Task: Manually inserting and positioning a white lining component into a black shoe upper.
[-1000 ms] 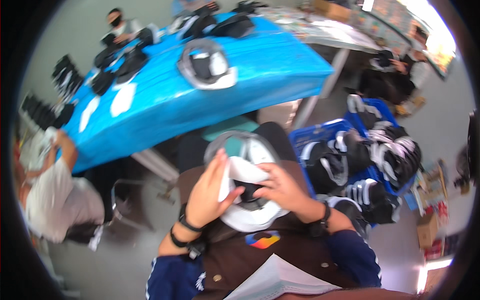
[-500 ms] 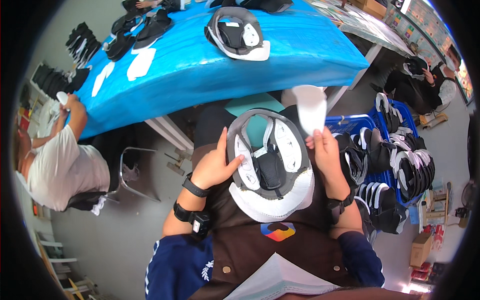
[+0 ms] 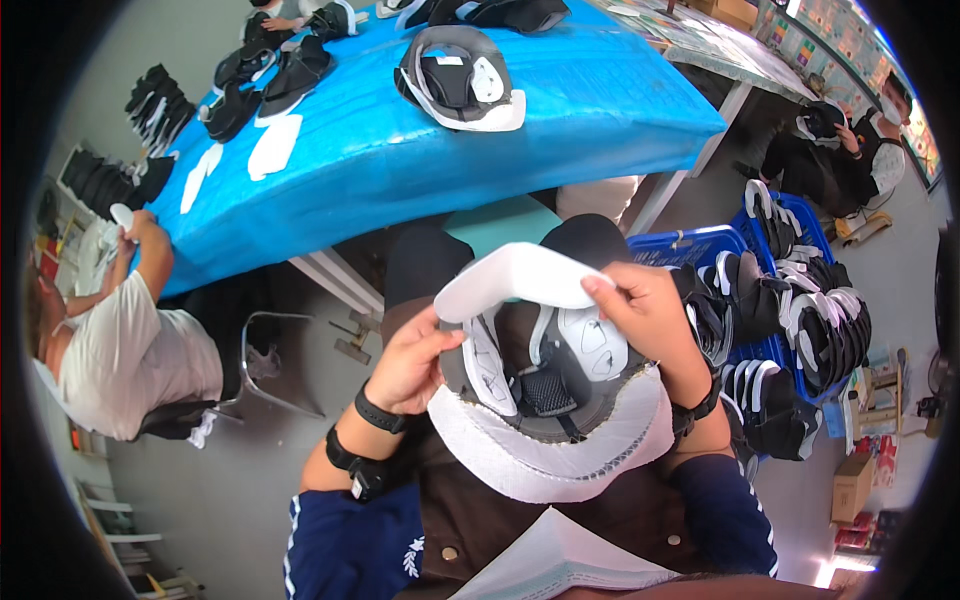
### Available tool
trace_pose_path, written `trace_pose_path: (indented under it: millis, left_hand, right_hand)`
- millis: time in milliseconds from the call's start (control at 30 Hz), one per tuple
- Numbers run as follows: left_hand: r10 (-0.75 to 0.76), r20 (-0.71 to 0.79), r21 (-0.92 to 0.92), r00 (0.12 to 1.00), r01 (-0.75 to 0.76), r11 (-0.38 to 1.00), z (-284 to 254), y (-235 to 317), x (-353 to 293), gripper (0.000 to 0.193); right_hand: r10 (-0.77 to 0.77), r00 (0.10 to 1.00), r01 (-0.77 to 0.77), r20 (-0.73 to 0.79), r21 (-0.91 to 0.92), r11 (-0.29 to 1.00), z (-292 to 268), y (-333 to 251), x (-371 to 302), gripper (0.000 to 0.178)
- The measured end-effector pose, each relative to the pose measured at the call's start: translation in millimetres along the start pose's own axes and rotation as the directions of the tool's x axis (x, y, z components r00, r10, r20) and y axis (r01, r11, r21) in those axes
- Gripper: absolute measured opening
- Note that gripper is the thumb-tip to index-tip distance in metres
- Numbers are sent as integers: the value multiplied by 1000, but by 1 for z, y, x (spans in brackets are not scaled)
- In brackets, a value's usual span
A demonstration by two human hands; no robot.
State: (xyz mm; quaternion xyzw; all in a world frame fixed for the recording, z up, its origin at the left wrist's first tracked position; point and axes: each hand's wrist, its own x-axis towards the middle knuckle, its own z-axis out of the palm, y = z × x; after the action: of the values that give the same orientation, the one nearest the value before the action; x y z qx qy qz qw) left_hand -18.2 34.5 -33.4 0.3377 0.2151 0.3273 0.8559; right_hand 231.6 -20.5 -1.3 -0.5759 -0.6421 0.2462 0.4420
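A smooth white curved pad [image 3: 520,270] arches across the far rim of a helmet liner [image 3: 550,465] in front of my body. My right hand [image 3: 650,315] pinches the pad's right end between thumb and fingers. At the pad's left end my left hand [image 3: 410,360] is closed, thumb on the near side, with some fingers hidden behind the liner's edge. The liner is dark grey and black inside, with white oval side panels and a broad white quilted band along its near edge. Part of its far rim is covered by the pad.
Another liner [image 3: 462,80] rests on the blue-covered table [image 3: 380,190] ahead, with white pieces [image 3: 275,147] to its left. Blue baskets [image 3: 690,240] of liners stand at my right. A person [image 3: 150,350] sits at the left; another person [image 3: 850,150] sits far right.
My right hand has brought the white pad left and down over the liner's far rim. The left hand has shifted to the pad's left end. The liner sits lower, closer to me.
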Motion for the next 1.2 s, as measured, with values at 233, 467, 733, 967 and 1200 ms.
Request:
trace_pose_path:
  millis: [233, 467, 733, 967, 1200]
  left_hand:
    - [61, 12, 370, 998, -61, 927, -53, -28, 0, 56]
    - [322, 462, 887, 826, -426, -179, -15, 19, 14, 26]
    - [30, 407, 897, 913, -393, -202, -8, 21, 27, 21]
    - [164, 367, 857, 916, -264, -443, 0, -1, 26, 18]
    - [100, 538, 757, 837, -427, -494, 2, -2, 25, 16]
  right_hand:
    - [-3, 997, 14, 74, -142, 990, 29, 28, -13, 28]
    - [-33, 999, 32, -5, -169, 985, 29, 29, -14, 25]
    - [3, 996, -25, -94, -235, 972, 27, 40, -18, 24]
    - [-133, 976, 193, 175, -392, 899, 27, 53, -15, 28]
    - [-52, 875, 330, 481, -514, 792, 27, 58, -12, 35]
